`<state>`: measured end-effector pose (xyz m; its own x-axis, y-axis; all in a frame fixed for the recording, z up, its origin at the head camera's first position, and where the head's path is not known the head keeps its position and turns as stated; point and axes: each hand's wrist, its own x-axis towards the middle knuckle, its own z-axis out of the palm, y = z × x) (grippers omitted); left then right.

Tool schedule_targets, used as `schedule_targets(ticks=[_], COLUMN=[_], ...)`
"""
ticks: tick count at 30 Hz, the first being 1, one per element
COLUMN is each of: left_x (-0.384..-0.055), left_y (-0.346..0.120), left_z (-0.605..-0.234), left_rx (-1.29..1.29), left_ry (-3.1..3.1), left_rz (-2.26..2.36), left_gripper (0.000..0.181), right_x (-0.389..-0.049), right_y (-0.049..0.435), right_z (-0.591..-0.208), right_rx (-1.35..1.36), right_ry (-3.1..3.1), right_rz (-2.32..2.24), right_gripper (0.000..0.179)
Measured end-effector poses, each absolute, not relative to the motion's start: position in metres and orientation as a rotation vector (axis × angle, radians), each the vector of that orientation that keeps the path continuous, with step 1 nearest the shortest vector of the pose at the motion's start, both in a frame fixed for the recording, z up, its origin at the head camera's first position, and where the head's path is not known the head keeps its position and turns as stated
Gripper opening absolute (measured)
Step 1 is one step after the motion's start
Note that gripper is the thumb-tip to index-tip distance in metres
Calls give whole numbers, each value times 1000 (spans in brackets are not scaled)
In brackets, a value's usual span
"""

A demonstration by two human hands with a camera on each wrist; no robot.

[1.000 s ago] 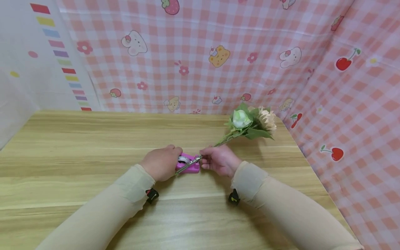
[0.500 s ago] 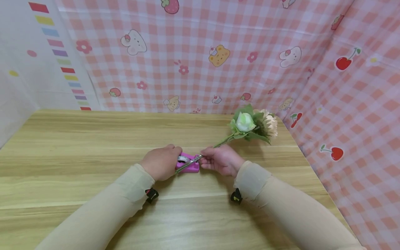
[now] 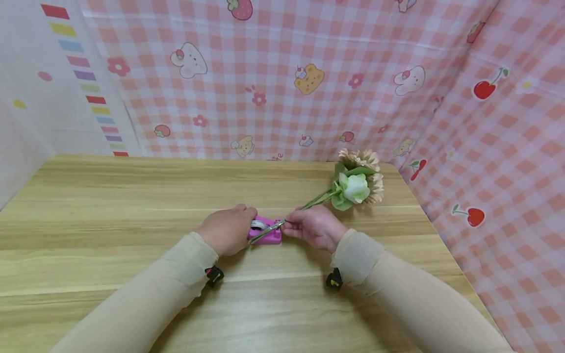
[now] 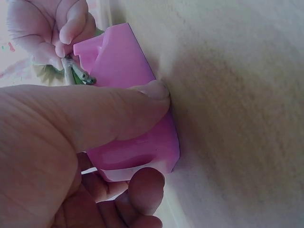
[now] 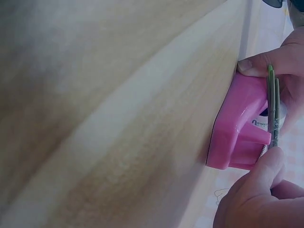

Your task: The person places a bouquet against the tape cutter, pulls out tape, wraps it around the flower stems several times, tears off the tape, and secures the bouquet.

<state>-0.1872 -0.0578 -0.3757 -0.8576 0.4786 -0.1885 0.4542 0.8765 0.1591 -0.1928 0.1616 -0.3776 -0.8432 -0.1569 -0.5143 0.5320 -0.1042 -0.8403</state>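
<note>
A pink tape dispenser (image 3: 270,239) with a roll of tape (image 3: 258,224) in it stands on the table. My left hand (image 3: 227,230) grips its left end, the thumb lying along one side in the left wrist view. Flower stems (image 5: 272,104) cross slantwise over the dispenser, their cut ends toward my left hand. Between thumb and fingers, my right hand (image 3: 314,228) pinches those stems beside the cutter end. Something shiny, seemingly tape, wraps them there. At the far end of the stems are a white-green rose (image 3: 356,188) and pale peach blooms (image 3: 362,157) with green leaves.
The wood-grain table (image 3: 132,196) reaches back to a pink checked cloth (image 3: 265,63) with cartoon prints. Another checked cloth (image 3: 521,171) hangs along the right edge. Each wrist carries a small black device, such as the left one (image 3: 214,276).
The flowers have turned about their stems: the rose has swung rightward and down, and the peach blooms now show above and behind it. My right hand shifted slightly; the left hand and dispenser stayed put.
</note>
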Motion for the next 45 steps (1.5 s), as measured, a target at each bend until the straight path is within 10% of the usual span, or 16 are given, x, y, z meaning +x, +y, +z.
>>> schedule_targets(ticks=[45], left_x=[-186], left_y=[-58], left_z=[-375], left_rx=[736], left_ry=[2834], left_rz=[153], left_gripper=[43], right_x=[-195], right_y=[153], right_z=[-382], right_rx=[523], right_ry=[1670], right_rz=[-2079], right_gripper=[31])
